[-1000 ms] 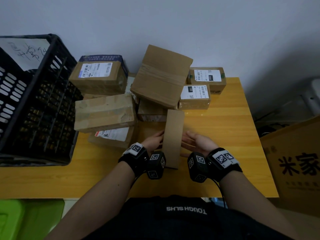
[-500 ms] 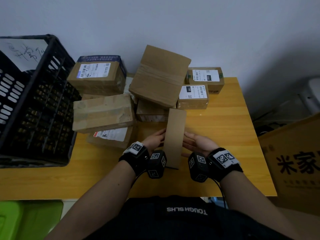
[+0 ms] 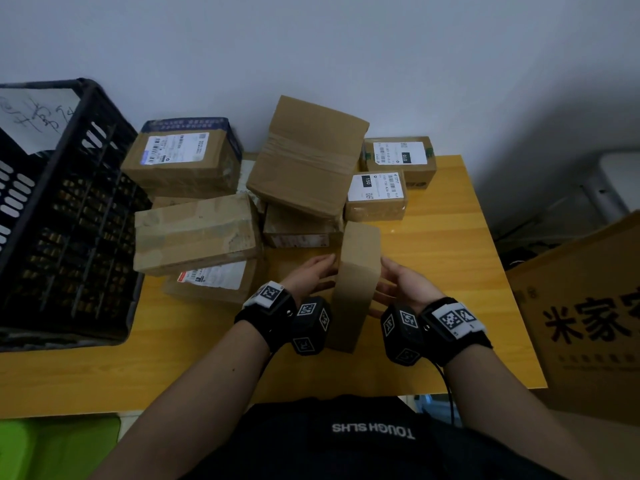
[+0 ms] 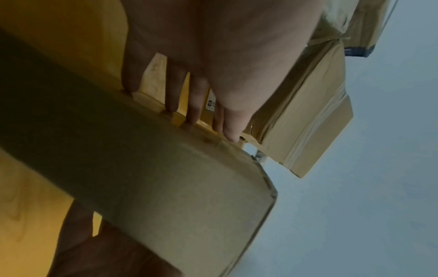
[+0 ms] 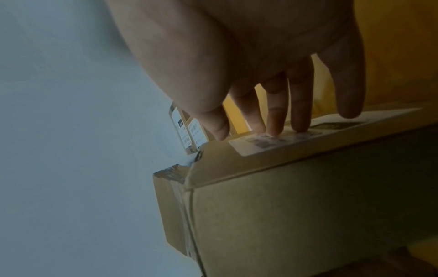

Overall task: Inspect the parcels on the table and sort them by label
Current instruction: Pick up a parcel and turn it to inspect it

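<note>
Flat brown cardboard parcel, tipped further upright, pressed between straight-fingered left hand and right hand; label side under inspection.

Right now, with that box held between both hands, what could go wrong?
1. The held box is only pressed between the straight fingers of the left hand and right hand, so it could slip.
2. Its label faces the right palm, so it may get misread.
3. The tilted box atop the pile could slide if bumped.
</note>
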